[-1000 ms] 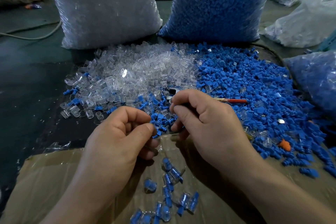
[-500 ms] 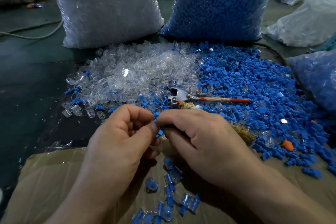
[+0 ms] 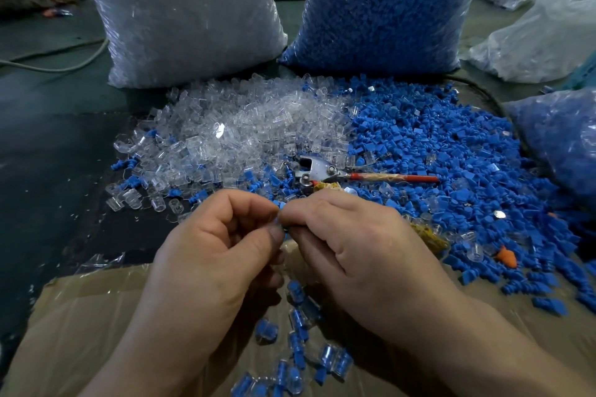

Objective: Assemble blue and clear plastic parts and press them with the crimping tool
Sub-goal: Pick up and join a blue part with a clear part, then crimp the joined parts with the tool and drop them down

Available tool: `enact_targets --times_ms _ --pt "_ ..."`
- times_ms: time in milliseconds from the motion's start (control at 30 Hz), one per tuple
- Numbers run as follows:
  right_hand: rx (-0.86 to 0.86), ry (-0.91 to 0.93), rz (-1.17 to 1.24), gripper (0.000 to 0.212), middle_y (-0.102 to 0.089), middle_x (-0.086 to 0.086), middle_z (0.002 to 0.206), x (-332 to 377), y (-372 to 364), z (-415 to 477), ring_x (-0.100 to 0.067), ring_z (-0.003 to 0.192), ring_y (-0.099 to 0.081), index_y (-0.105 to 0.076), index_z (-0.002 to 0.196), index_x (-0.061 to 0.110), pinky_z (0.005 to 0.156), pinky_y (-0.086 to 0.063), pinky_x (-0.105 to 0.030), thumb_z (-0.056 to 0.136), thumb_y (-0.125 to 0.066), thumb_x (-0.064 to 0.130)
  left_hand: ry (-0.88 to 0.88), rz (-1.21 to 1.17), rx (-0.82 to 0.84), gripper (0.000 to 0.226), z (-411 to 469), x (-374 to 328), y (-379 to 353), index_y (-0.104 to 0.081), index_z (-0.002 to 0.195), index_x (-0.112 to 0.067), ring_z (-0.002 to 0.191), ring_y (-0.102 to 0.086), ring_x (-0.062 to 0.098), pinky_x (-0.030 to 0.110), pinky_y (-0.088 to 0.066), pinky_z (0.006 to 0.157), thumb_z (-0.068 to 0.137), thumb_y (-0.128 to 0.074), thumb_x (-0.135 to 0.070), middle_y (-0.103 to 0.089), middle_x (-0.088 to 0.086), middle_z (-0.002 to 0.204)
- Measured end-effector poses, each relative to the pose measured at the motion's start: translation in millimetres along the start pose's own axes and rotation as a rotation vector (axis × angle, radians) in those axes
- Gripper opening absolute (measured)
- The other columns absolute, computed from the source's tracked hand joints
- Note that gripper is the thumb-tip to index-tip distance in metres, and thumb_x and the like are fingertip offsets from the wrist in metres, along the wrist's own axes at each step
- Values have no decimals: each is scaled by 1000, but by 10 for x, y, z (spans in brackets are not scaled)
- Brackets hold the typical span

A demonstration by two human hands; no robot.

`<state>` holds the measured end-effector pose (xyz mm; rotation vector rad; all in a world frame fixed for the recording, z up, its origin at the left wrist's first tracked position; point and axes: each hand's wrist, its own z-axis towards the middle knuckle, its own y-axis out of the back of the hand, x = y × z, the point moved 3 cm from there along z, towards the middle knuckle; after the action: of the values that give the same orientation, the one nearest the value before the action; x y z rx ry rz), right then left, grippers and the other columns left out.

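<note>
Amid the heaps of clear plastic caps (image 3: 225,132) and blue plastic plugs (image 3: 435,145), we see the red-handled metal crimping tool (image 3: 354,172) lying left-to-right, jaws leftward, just far of our right hand (image 3: 364,251) (the nearer one), while it and our left hand (image 3: 219,255) pinch a small blue part (image 3: 281,206) between meeting fingertips.

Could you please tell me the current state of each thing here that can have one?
Left hand, pinching the blue part at its fingertips.
Right hand, pinching the same blue part, fingers curled.
Blue part, held between both hands, mostly hidden.
Crimping tool, lying on the loose parts, untouched.
Clear-parts bag, upright, full.
Blue-parts bag, upright, full.
Assembled pieces, lying loose on the cardboard.
</note>
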<state>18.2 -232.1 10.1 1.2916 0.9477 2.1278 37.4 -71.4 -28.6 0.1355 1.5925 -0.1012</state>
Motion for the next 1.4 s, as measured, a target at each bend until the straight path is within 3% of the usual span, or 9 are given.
enact_targets --times_ms 133,233,333,400,667,867,1167,1300,1400 --pt "59 29 -40 30 -64 3 102 33 -23 5 -17 90 -62 -63 117 21 73 -54 -40 94 -44 25 -28 144 -29 26 -9 5 20 -72 92 -37 63 -68 17 25 -55 54 70 -86 -41 -73 1 77" --pt "-19 -12 -197 36 -62 5 112 -17 36 12 -16 103 -57 -58 124 24 83 -55 -39 91 -47 31 -29 212 -78 20 -1 27 51 -71 92 -37 60 -69 19 35 -58 57 78 -82 -29 -72 -3 73" --pt "40 -263 -501 60 -41 6 144 -269 184 42 -20 135 -33 -33 143 33 113 -31 -45 87 -46 52 -27 188 -98 27 -2 17 52 -71 86 -37 55 -67 16 27 -54 52 82 -80 -12 -70 -2 70" --pt "175 -409 -585 72 -24 4 155 -454 245 32 -24 143 -19 -16 148 35 117 -19 -45 88 -44 63 -1 115 -88 30 -10 0 39 -72 83 -34 50 -65 15 20 -50 45 82 -75 -4 -69 2 66" --pt "243 -391 -603 71 -38 14 143 -558 319 47 -20 123 -37 -28 142 40 102 -34 -41 82 -46 72 25 35 -126 27 39 28 82 -72 84 -34 47 -64 19 18 -46 40 83 -75 -7 -68 7 63" --pt "223 -419 -595 62 -42 6 127 -545 304 94 -21 113 -41 -40 134 37 98 -36 -43 80 -58 63 33 7 -116 24 25 -5 43 -73 84 -33 48 -63 17 18 -48 42 78 -76 -11 -68 5 63" --pt "-77 -264 -426 59 -59 6 96 -340 502 53 -19 92 -46 -53 128 22 80 -42 -37 73 -44 44 53 -111 -144 20 14 -69 55 -73 85 -29 49 -62 16 22 -50 47 65 -72 -23 -68 5 66" --pt "79 -89 -355 56 -62 12 102 -227 403 -3 -16 95 -54 -56 125 24 81 -49 -34 74 -47 44 7 -68 -143 17 25 -87 85 -73 85 -28 53 -64 14 24 -53 49 69 -71 -21 -70 3 70" --pt "139 -55 -357 58 -62 10 104 -219 360 -11 -17 98 -53 -57 126 23 82 -50 -35 75 -46 46 -26 -32 -134 29 40 -110 94 -72 82 -29 54 -64 12 24 -53 47 83 -68 -1 -70 3 71"
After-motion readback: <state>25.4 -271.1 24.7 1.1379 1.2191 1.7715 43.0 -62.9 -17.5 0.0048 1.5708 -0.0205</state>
